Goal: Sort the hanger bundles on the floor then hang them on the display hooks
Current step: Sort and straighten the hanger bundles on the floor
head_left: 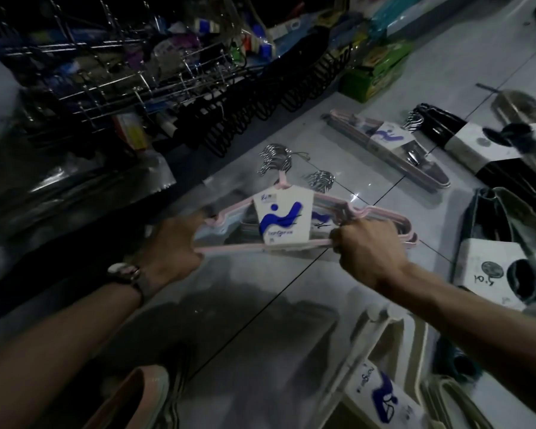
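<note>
Pink hanger bundle (283,218), white card with blue logo, held low over tiled floor (307,283). Left hand (174,239) grips left end, right hand (369,246) curled round right end. Second pink bundle (384,140), black bundle (440,128), cream bundle (381,394) lie on floor nearby. Wire display hooks (121,88) beyond, upper left.

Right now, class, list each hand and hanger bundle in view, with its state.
Held pink bundle: gripped at both ends.
Left hand: grips its left end.
Right hand: grips its right end.
Far pink bundle: lying on floor.
Black bundle: lying on floor.
Cream bundle: lying on floor.
</note>
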`<action>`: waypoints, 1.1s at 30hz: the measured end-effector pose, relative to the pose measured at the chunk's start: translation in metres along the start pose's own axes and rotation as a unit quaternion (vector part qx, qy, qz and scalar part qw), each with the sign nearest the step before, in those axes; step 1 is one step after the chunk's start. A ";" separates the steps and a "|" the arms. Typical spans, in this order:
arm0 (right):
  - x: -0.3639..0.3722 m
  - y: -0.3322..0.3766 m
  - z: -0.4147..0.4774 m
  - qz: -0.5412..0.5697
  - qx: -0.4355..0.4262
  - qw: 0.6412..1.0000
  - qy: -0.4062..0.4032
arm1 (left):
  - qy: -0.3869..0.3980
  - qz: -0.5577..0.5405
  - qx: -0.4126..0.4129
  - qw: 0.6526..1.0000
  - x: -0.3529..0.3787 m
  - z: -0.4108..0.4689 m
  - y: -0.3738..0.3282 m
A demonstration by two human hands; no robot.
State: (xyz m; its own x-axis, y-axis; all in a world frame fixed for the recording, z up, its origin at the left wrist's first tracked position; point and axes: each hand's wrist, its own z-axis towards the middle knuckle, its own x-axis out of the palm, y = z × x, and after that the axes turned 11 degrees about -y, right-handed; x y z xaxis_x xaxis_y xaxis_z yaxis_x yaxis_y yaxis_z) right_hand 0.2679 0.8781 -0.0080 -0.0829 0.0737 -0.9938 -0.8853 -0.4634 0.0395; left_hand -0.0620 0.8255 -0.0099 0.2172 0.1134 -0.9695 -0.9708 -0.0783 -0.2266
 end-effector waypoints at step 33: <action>0.038 -0.085 0.026 -0.037 0.074 0.996 0.017 | 0.070 0.019 0.129 0.989 0.075 0.136 -0.052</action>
State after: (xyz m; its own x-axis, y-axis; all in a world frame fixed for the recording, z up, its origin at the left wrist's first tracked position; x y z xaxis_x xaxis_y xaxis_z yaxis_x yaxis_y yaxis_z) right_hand 0.3278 0.9430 -0.0466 -0.0019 0.0725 -0.9974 -0.9464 -0.3223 -0.0216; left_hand -0.0085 0.9731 -0.0583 0.1738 -0.0240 -0.9845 -0.9684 0.1776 -0.1753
